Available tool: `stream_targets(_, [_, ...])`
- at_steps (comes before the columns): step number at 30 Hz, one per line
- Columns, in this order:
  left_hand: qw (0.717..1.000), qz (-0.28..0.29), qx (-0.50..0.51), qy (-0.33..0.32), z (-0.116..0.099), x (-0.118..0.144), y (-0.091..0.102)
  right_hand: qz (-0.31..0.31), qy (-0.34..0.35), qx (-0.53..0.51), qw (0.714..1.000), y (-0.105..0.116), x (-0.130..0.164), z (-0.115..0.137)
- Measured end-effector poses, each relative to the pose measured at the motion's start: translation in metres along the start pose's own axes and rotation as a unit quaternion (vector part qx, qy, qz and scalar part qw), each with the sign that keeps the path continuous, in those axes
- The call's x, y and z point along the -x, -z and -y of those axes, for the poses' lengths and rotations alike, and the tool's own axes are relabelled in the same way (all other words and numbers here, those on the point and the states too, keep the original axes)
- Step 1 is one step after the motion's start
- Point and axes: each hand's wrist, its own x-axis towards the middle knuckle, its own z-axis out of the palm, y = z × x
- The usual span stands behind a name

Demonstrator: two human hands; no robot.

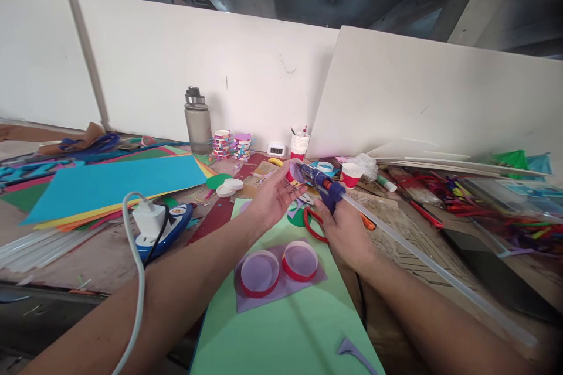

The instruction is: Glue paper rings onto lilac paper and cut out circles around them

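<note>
My right hand (343,225) grips a blue glue gun (323,183) with a long clear glue stick (422,258) trailing from its back toward the lower right. The gun's tip points at a small red-and-white ring piece (291,173) that my left hand (275,193) holds up at its fingertips above the table. Below my hands, two red rings (279,266) rest on a purple paper scrap (281,287), which lies on a light green sheet (285,328).
A stack of coloured paper with a blue sheet (114,184) on top lies at left, beside a power strip with a white plug (160,225) and cable. A grey bottle (197,123), paper cups (299,145), red scissors (314,225) and craft clutter line the white boards behind.
</note>
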Motion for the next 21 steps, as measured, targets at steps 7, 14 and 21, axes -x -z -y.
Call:
stream_targets(7, [0.998,0.000,0.010,-0.059,-0.0056,-0.0036,0.0025,-0.002,0.003,0.003,1.000,-0.0002,0.0000,-0.0003])
stream_targets(14, [0.996,0.045,-0.037,-0.071,-0.0014,-0.0029,0.0045,-0.003,-0.001,0.003,1.000,0.0008,-0.0001,-0.0002])
stream_targets(21, [0.990,0.037,-0.051,-0.122,-0.0073,-0.0085,0.0088,-0.004,0.018,0.017,1.000,0.0006,0.0000,-0.0009])
